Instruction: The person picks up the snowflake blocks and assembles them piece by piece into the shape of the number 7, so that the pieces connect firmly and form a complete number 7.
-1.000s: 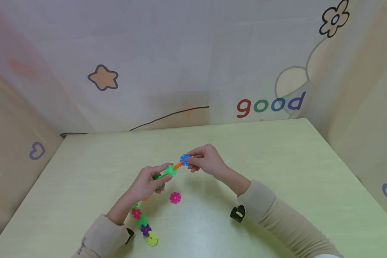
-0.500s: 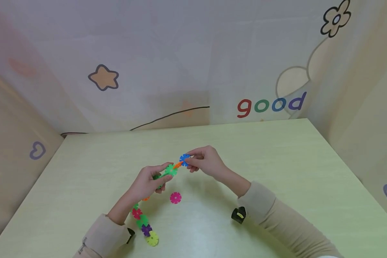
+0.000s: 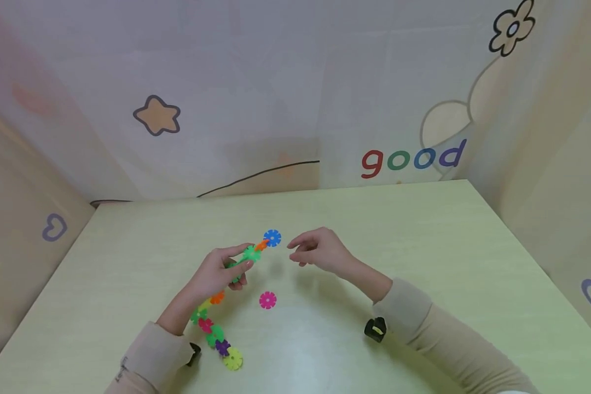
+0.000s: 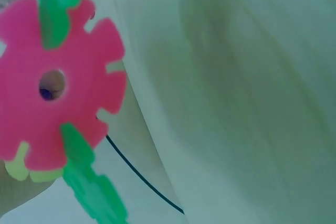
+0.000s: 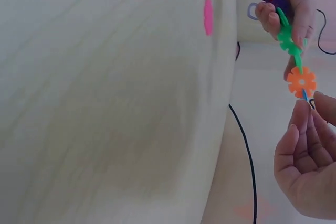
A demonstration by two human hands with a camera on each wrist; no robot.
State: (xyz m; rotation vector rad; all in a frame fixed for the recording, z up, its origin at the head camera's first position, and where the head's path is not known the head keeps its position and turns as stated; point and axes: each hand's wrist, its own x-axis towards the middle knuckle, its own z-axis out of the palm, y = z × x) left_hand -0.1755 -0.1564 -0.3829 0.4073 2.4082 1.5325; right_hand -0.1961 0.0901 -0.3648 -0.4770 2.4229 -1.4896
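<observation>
My left hand (image 3: 216, 276) pinches a chain of notched plastic snowflake discs by its green discs (image 3: 251, 254). Beyond its fingertips an orange disc (image 3: 261, 245) and a blue disc (image 3: 272, 238) form the chain's upper end. The lower part hangs below the hand, through a red disc (image 3: 206, 325) and a purple disc (image 3: 222, 347) to a yellow disc (image 3: 233, 359). My right hand (image 3: 322, 251) is just right of the blue disc, fingers loosely bent, holding nothing. In the right wrist view its fingertips overlap the blue disc's edge. A pinkish-red disc (image 4: 84, 77) fills the left wrist view's left side.
A loose pink disc (image 3: 268, 300) lies on the pale table (image 3: 423, 230), below and between the hands. Printed cloth (image 3: 256, 82) stands behind the table and along both sides. Black wrist devices show at both cuffs.
My right hand has let go of the blue disc and moved slightly right. My left hand has shifted a little left with the chain, the blue disc staying on its end.
</observation>
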